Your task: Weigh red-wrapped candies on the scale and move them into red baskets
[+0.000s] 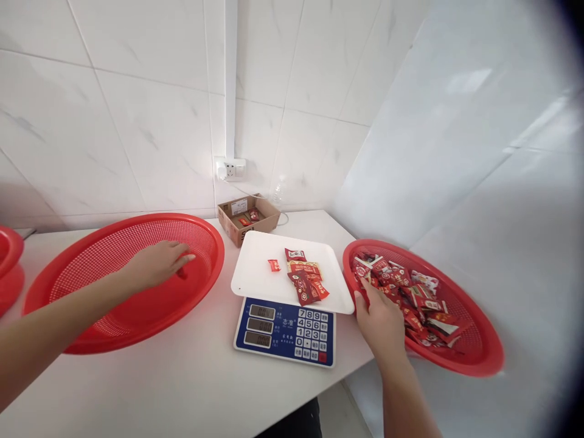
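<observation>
My left hand point(157, 264) is over the red plastic basket point(114, 228) on the left, palm down. A small dark red packet point(182, 273) shows just under its thumb and fingertips, seemingly pinched there. At the near edge of the right red basket point(490, 359), my right hand point(381, 316) reaches in with thumb and forefinger apart, touching the heap of red snack packets point(401, 286). Between the hands stands a digital scale point(283, 333) with a white tray point(255, 286). On that tray lie several red packets point(306, 281), one small one point(274, 265) apart from the others.
Behind the scale sits an open cardboard box point(235, 228) with a few red packets inside. A cable runs from the wall socket point(230, 170) past a clear plastic bottle point(279, 190). Another red basket point(9, 249) shows at far left. Tiled walls border the white table point(182, 383).
</observation>
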Action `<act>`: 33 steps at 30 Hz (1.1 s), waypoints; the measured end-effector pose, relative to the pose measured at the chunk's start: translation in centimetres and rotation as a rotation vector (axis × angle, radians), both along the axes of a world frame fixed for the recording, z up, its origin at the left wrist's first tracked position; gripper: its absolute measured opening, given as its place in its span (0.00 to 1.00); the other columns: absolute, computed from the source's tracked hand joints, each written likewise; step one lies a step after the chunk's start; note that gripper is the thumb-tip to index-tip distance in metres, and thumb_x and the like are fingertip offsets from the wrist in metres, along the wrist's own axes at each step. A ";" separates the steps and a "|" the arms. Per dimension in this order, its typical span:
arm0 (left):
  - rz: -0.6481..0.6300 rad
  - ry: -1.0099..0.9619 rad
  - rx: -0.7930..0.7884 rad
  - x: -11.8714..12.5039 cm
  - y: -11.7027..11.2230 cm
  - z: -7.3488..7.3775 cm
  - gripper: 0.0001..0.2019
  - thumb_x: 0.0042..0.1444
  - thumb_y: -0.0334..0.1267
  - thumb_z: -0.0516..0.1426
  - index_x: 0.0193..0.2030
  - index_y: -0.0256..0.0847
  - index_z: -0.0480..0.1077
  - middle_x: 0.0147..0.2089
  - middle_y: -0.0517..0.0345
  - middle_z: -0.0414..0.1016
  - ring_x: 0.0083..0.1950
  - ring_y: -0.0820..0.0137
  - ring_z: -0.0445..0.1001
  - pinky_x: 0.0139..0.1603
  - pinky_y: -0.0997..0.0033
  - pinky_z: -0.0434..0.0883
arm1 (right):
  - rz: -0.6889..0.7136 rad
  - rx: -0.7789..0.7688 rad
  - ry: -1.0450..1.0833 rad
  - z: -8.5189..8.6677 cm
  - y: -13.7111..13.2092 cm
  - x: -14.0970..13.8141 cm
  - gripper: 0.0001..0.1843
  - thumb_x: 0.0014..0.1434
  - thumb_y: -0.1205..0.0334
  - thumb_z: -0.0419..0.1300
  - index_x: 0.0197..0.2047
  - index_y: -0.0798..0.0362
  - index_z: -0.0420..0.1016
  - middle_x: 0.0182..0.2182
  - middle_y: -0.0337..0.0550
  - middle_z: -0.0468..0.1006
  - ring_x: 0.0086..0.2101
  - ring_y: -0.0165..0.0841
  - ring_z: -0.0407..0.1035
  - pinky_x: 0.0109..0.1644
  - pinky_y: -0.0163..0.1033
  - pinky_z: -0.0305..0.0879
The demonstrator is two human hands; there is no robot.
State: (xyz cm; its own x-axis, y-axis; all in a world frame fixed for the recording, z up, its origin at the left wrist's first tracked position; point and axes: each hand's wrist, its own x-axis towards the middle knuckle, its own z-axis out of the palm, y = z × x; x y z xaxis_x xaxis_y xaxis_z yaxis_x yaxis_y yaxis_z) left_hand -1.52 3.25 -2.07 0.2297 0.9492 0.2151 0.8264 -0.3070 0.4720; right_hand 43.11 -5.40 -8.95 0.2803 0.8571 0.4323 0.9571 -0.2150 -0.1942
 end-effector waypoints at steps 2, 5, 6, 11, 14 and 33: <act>-0.047 0.111 0.059 1.3 0.4 -0.3 0.11 0.57 0.44 0.51 0.34 0.44 0.72 0.37 0.48 0.77 0.43 0.55 0.72 0.45 0.56 0.67 | 0.119 0.062 0.051 0.4 0.4 -1.3 0.25 0.62 0.56 0.46 0.54 0.61 0.73 0.49 0.58 0.77 0.48 0.46 0.71 0.53 0.50 0.63; -0.230 0.230 0.102 5.6 1.1 -0.4 0.12 0.62 0.38 0.49 0.45 0.40 0.72 0.49 0.49 0.75 0.54 0.59 0.69 0.56 0.53 0.65 | 0.312 -0.001 0.106 1.3 1.1 -4.8 0.22 0.63 0.54 0.48 0.53 0.54 0.73 0.48 0.52 0.78 0.48 0.42 0.71 0.53 0.47 0.63; -0.309 0.259 0.106 7.4 1.3 -0.5 0.12 0.63 0.37 0.50 0.49 0.38 0.70 0.52 0.50 0.73 0.56 0.60 0.69 0.57 0.51 0.64 | 0.345 -0.041 0.101 1.6 1.3 -6.1 0.21 0.63 0.55 0.49 0.54 0.52 0.73 0.49 0.51 0.78 0.48 0.42 0.70 0.53 0.47 0.62; -0.572 0.378 0.103 15.2 2.7 -1.7 0.15 0.61 0.37 0.56 0.54 0.38 0.68 0.57 0.49 0.69 0.60 0.59 0.67 0.59 0.48 0.64 | 0.334 -0.241 0.032 2.7 1.8 -10.3 0.22 0.63 0.57 0.52 0.58 0.52 0.69 0.54 0.52 0.74 0.53 0.46 0.65 0.52 0.51 0.59; -0.621 0.426 0.068 17.5 3.3 -2.3 0.12 0.60 0.38 0.57 0.50 0.37 0.70 0.55 0.50 0.71 0.56 0.61 0.69 0.56 0.49 0.67 | 0.319 -0.273 0.029 2.7 1.9 -10.5 0.22 0.62 0.58 0.53 0.58 0.52 0.68 0.53 0.52 0.74 0.52 0.45 0.65 0.51 0.50 0.58; -0.302 -0.103 -0.264 13.7 -2.5 0.9 0.12 0.48 0.46 0.62 0.33 0.44 0.65 0.28 0.63 0.69 0.34 0.66 0.70 0.31 0.70 0.62 | 0.712 0.042 0.727 3.6 2.9 -13.4 0.10 0.58 0.54 0.58 0.38 0.48 0.78 0.41 0.46 0.71 0.46 0.39 0.67 0.51 0.46 0.65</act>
State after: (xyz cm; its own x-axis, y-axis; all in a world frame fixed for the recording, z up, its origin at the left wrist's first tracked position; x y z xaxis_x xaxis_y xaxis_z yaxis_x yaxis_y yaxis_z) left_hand 12.17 0.73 -1.20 0.4966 0.8679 0.0094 0.6622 -0.3858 0.6424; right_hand 29.73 -2.49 -5.35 -0.0822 0.9153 0.3942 0.5071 0.3790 -0.7741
